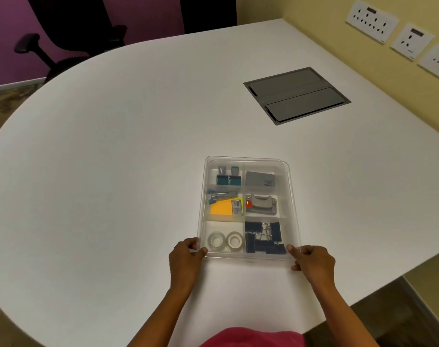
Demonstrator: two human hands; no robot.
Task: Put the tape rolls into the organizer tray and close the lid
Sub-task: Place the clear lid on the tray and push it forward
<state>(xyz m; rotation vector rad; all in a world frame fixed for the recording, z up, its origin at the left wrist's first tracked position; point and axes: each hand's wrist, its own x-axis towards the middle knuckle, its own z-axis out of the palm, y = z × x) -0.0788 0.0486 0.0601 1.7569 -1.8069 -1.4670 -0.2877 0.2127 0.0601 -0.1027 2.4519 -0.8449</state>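
Under clear lid (247, 162), tape rolls (225, 241) blurry; hands grip near corners.

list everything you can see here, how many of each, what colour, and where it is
organizer tray: one, clear, near table edge, clear lid on it
tape rolls: two, clear and whitish, near-left compartment
binder clips: several, black, near-right compartment
sticky notes: one pad, orange, middle-left
stamps: two, teal, far-left
table: one, white
cable hatch: one, grey, set into table at far right
wall sockets: three, white, right wall
chair: one, black, beyond table
left hand: on tray's near-left corner
right hand: on near-right corner
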